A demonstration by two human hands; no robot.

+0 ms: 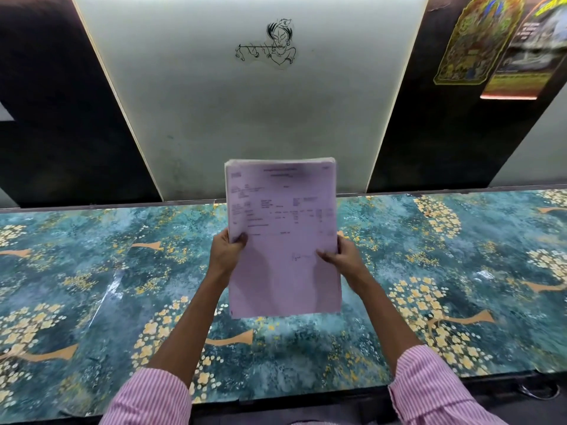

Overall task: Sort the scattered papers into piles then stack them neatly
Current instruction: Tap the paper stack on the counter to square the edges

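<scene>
Left hand (226, 253) and right hand (344, 256) grip illegible papers (282, 207).

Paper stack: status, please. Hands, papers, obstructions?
Left hand and right hand both grip the paper stack by its sides. Stack held over the table. No obstruction seen.

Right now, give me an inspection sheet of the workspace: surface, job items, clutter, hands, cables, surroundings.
Surface: table under a glossy teal cover with a yellow flower print.
Job's things: one stack of pink papers, printed form on top, edges roughly squared, held up over the table; contact with the table unclear.
Clutter: nothing seen.
Grippers: left hand grips the stack's left edge; right hand grips its right edge, thumbs on the front sheet.
Cables: dark loop below the table's near right edge; too dim to tell what it is.
Surroundings: white wall panel with a line-drawing sticker; posters upper right.
</scene>
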